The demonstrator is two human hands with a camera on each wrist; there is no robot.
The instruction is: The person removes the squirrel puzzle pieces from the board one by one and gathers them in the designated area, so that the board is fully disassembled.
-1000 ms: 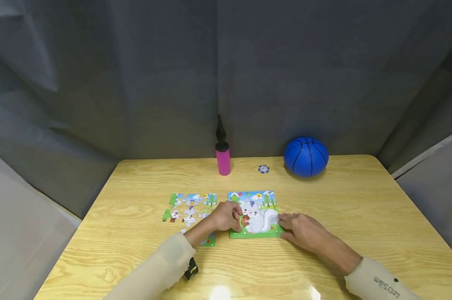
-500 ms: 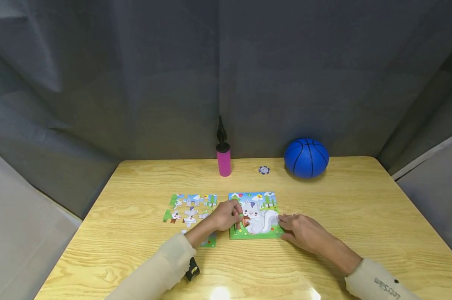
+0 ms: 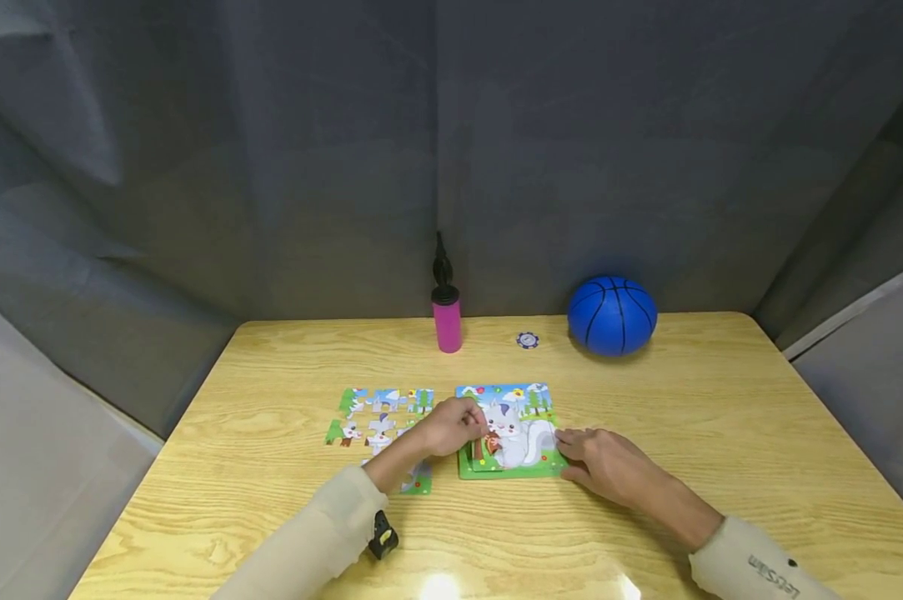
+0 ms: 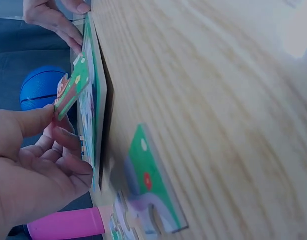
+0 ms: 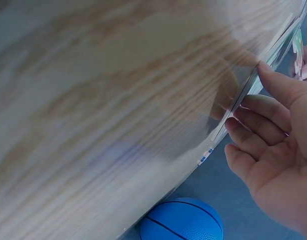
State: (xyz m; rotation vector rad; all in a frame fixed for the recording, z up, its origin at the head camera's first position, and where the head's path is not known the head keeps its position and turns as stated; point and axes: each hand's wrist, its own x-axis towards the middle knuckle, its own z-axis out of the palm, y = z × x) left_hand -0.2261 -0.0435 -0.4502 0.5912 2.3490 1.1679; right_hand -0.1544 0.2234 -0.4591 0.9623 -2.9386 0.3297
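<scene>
A puzzle board [image 3: 511, 474] with a white squirrel picture lies mid-table. My left hand [image 3: 451, 427] is over its left side, pinching a puzzle piece [image 4: 77, 82] between thumb and fingers. In the left wrist view the piece is green with a yellow flower and a brown trunk, tilted up off the board's face. My right hand [image 3: 604, 462] rests at the board's right edge, thumb and fingertips along it, as the right wrist view also shows. Left of the board lie several loose puzzle pieces [image 3: 379, 423], partly hidden by my left forearm.
Behind the board stand a pink hand pump [image 3: 447, 325] with a black nozzle and a blue basketball [image 3: 612, 317]. Between them lies a blue and white round chip [image 3: 527, 340]. A small black object [image 3: 383, 537] shows beside the left sleeve. A dark curtain [image 3: 346, 167] hangs behind the table.
My left hand has risen slightly from the board's lower left, and the pinched piece has lifted and tilted out of its spot. The right hand has stayed in place.
</scene>
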